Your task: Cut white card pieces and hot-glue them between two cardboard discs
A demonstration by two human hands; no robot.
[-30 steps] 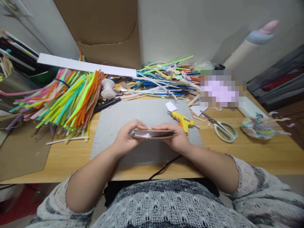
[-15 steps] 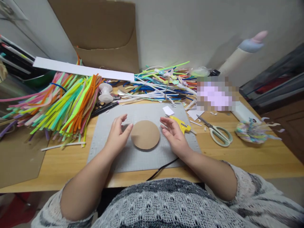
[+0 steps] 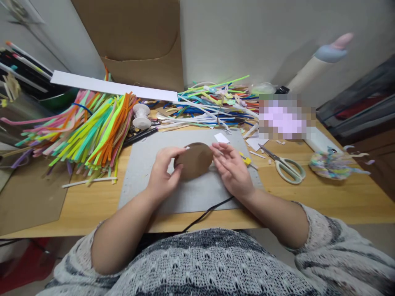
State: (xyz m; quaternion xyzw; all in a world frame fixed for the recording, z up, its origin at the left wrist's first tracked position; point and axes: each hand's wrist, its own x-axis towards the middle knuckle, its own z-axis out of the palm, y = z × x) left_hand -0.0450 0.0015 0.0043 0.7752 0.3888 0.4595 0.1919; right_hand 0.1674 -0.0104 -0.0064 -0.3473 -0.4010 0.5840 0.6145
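Tilted up above the grey cutting mat is a round cardboard disc. My left hand pinches its left edge between thumb and fingers. Beside the right edge is my right hand, palm turned inward and fingers stretched out; its fingertips are close to the rim, and I cannot tell whether they touch it. A yellow glue gun lies on the mat, mostly hidden behind my right hand. Its black cord runs toward the table's front edge.
Left stands a large bundle of colourful pipe cleaners, with a white spool beside it. More loose pipe cleaners lie along the back. Scissors and a fuzzy pastel piece are on the right. A cardboard sheet lies at far left.
The cardboard disc was lying flat on the mat between my open hands. Now my left hand has closed on its edge and it is lifted and tilted. My right hand remains open.
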